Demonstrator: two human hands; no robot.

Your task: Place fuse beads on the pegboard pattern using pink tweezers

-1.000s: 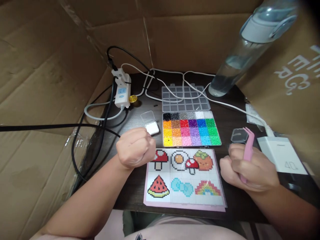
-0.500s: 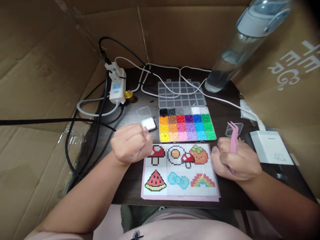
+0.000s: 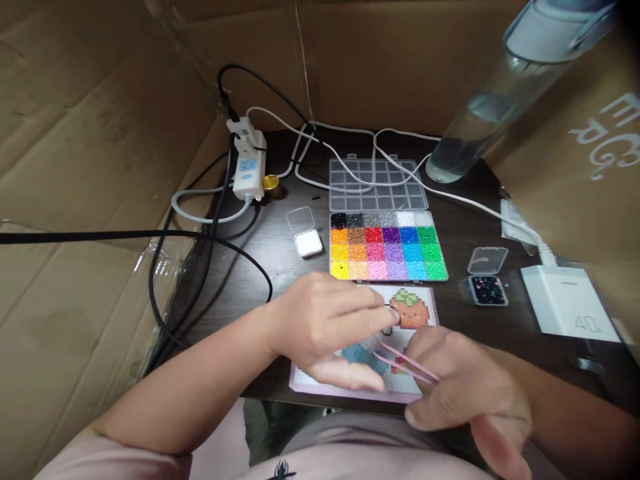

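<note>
My left hand [image 3: 330,327] is over the left and middle of the patterned sheet [image 3: 425,297], its fingers stretched to the right and apart, with nothing in it. Pink tweezers [image 3: 407,363] are held in my right hand [image 3: 465,380] at the sheet's lower right, their tips pointing left beneath my left fingers. An orange fruit pattern [image 3: 409,310] shows past my fingertips; most other patterns are hidden. Behind the sheet stands the open bead box [image 3: 390,247], its compartments filled with many colours of beads.
A small case of white pieces [image 3: 308,243] lies left of the bead box, a case of dark pieces [image 3: 487,291] right. A power strip [image 3: 249,170], gold cup [image 3: 271,185], cables, tall bottle [image 3: 470,127] and white charger [image 3: 570,303] surround them.
My left hand has opened from a fist and moved right over the sheet. My right hand has turned and moved down and left, the tweezers now pointing left. The camera view has shifted slightly.
</note>
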